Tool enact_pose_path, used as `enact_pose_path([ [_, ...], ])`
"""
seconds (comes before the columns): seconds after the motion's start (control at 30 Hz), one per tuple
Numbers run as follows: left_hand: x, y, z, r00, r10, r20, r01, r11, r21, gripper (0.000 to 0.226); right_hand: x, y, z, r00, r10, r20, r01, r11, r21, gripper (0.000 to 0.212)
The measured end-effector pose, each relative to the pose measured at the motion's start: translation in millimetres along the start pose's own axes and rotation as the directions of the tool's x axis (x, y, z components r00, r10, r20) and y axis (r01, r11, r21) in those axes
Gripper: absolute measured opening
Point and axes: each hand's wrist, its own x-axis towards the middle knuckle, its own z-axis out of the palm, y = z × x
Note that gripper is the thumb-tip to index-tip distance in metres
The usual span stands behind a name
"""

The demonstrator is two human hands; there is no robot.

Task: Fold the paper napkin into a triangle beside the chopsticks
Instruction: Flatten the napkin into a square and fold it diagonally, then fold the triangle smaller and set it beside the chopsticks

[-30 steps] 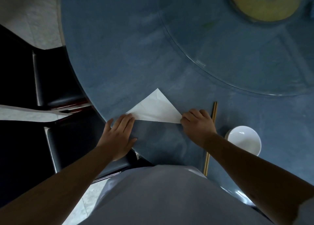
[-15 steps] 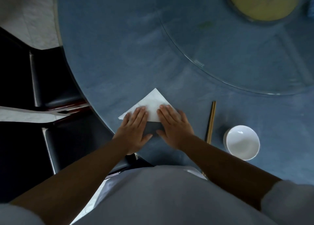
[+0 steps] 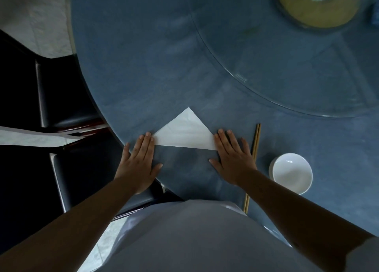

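Observation:
A white paper napkin [image 3: 185, 133] lies flat on the blue round table [image 3: 143, 66], folded into a triangle with its point away from me. My left hand [image 3: 140, 158] lies flat and open at the triangle's left corner, fingertips touching it. At the right corner my right hand [image 3: 231, 158] is pressed flat, fingers spread, its fingers over that corner. A pair of wooden chopsticks [image 3: 255, 146] lies just right of my right hand, running toward me.
A white bowl [image 3: 291, 173] stands right of the chopsticks. A glass turntable [image 3: 307, 76] covers the table's far right, with a yellowish disc [image 3: 315, 7] at its hub. Dark chairs [image 3: 67, 99] stand left of the table edge.
Both hands were together on the middle of the fold half a second ago; they have slid apart along the folded edge to the two corners.

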Motion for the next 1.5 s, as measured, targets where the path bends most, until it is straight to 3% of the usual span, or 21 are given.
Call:
enact_pose_path([
  [0.17,1,13,-2,0.994,-0.105,0.012,0.106,0.984,-0.141,0.084,-4,-5,-1,0.994,0.105,-0.041,-0.101,0.991,0.083,0.079],
  [0.33,-1,19,-6,0.981,-0.187,-0.05,0.175,0.966,-0.188,0.081,-21,-10,1,0.999,-0.053,-0.011,0.053,0.998,0.014,0.077],
  [0.6,-4,19,-11,0.929,-0.369,-0.03,0.337,0.876,-0.345,0.068,-37,-1,-6,0.999,0.04,-0.003,-0.04,0.999,-0.013,0.078],
  [0.67,0,21,-17,0.887,-0.461,0.01,0.416,0.792,-0.446,0.062,-35,-4,-10,0.999,0.05,-0.018,-0.05,0.999,0.0,0.078],
  [0.8,20,15,-31,0.769,-0.606,0.205,0.505,0.38,-0.775,0.035,-30,-13,-17,0.996,0.05,-0.074,-0.047,0.998,0.038,0.074],
  [0.93,30,10,-41,0.713,-0.638,0.291,0.547,0.246,-0.8,0.025,-27,-19,-19,0.995,0.019,-0.1,-0.016,0.999,0.035,0.069],
  [1.03,32,7,-42,0.721,-0.622,0.306,0.559,0.262,-0.786,0.007,-26,-20,-17,0.996,0.022,-0.088,-0.019,0.999,0.036,0.069],
  [1.1,32,4,-43,0.746,-0.597,0.296,0.553,0.307,-0.774,0.012,-25,-20,-17,0.996,0.022,-0.091,-0.019,0.999,0.041,0.068],
  [1.3,25,5,-42,0.841,-0.528,0.115,0.461,0.591,-0.662,0.02,-25,-18,-15,0.995,0.02,-0.093,-0.015,0.998,0.057,0.067],
  [1.5,28,12,-43,0.838,-0.529,0.13,0.468,0.578,-0.668,0.008,-25,-16,-11,0.993,0.063,-0.095,-0.053,0.993,0.106,0.066],
])
